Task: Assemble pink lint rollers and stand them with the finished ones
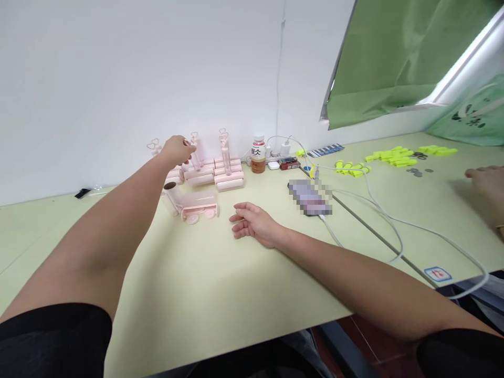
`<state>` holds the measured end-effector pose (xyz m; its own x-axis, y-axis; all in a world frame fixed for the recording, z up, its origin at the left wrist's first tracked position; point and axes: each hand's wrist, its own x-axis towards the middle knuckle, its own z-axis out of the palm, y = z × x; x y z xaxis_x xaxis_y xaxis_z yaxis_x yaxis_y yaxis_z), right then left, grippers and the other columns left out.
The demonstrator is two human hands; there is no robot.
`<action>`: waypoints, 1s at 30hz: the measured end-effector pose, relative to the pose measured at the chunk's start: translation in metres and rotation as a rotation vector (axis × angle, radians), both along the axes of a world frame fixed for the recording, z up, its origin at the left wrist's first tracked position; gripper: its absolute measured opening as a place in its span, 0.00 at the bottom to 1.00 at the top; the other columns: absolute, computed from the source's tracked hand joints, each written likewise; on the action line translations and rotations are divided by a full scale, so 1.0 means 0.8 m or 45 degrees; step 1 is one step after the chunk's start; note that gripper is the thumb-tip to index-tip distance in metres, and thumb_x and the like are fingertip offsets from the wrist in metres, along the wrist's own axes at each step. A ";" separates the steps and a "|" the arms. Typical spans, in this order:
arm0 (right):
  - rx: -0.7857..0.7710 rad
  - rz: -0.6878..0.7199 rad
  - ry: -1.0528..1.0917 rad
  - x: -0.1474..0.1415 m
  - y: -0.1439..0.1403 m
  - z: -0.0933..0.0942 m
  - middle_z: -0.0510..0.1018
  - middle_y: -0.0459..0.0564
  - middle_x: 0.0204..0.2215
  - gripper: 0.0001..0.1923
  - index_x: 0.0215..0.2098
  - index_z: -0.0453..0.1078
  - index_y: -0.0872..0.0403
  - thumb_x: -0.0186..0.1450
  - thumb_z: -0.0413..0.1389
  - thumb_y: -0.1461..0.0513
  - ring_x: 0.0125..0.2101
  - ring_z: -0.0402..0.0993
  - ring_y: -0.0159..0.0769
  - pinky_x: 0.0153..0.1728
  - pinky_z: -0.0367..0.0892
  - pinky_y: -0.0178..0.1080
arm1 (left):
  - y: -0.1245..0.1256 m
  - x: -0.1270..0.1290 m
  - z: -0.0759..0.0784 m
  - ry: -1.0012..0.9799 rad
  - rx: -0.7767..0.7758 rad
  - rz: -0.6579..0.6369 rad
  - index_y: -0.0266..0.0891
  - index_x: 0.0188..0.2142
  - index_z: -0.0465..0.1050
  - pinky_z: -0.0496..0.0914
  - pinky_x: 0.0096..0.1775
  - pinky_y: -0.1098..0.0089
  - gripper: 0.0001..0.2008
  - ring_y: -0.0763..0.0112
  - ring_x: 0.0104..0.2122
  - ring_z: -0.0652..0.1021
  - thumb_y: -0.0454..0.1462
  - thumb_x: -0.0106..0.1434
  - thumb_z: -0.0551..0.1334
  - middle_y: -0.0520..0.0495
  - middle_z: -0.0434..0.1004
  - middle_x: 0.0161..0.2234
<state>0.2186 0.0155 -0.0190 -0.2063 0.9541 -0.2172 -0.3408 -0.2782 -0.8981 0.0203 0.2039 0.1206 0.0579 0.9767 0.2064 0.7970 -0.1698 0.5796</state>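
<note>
My left hand (178, 150) reaches to the back of the table, among pink lint rollers (199, 177) with heart-shaped handle ends standing up. Its fingers are bent and close together beside an upright pink handle (194, 137); whatever they hold is hidden. In front of the lint rollers lie a sticky paper roll (171, 199) with a brown core, a translucent cover (199, 197), a pink half-shell (200, 211) and a pink disc (192, 219). My right hand (255, 224) rests on the table to the right of these parts, open, fingers loosely curled and apart, holding nothing.
A drink bottle (258, 155), a white case (273, 165) and a small red box (289, 164) stand by the wall. A phone (310, 197) charges on a long white cable (433, 233). Yellow pieces (394, 156) lie right, near another person's hand (488, 184).
</note>
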 end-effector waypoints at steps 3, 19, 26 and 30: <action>-0.011 0.007 -0.008 -0.001 0.000 0.001 0.75 0.49 0.34 0.11 0.47 0.61 0.54 0.66 0.54 0.64 0.24 0.75 0.31 0.27 0.76 0.40 | 0.012 0.003 -0.015 -0.024 -0.032 0.008 0.39 0.27 0.64 0.65 0.23 0.69 0.11 0.69 0.20 0.74 0.36 0.53 0.67 0.48 0.73 0.23; -0.006 0.023 -0.096 -0.003 0.000 0.005 0.75 0.51 0.35 0.13 0.47 0.63 0.54 0.64 0.55 0.65 0.25 0.75 0.31 0.26 0.77 0.39 | -0.034 -0.051 -0.010 0.849 -0.576 0.112 0.40 0.25 0.72 0.69 0.32 0.51 0.22 0.46 0.25 0.78 0.51 0.36 0.72 0.37 0.76 0.25; 0.007 0.024 -0.092 -0.003 0.000 0.004 0.75 0.50 0.34 0.12 0.46 0.64 0.55 0.64 0.56 0.66 0.25 0.75 0.31 0.25 0.77 0.39 | -0.052 -0.049 -0.003 0.870 -0.406 0.103 0.40 0.29 0.72 0.69 0.34 0.58 0.16 0.48 0.31 0.79 0.45 0.42 0.70 0.39 0.77 0.27; 0.018 0.023 -0.076 -0.001 0.001 0.001 0.75 0.50 0.34 0.11 0.44 0.65 0.55 0.63 0.58 0.65 0.24 0.75 0.31 0.25 0.77 0.39 | -0.088 -0.042 0.019 0.739 -0.005 0.195 0.42 0.31 0.71 0.67 0.32 0.61 0.16 0.46 0.37 0.77 0.46 0.45 0.70 0.40 0.76 0.30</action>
<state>0.2177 0.0163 -0.0180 -0.2107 0.9534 -0.2158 -0.2816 -0.2706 -0.9206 -0.0129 0.1336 0.1361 0.0189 0.9836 0.1793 0.9987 -0.0269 0.0424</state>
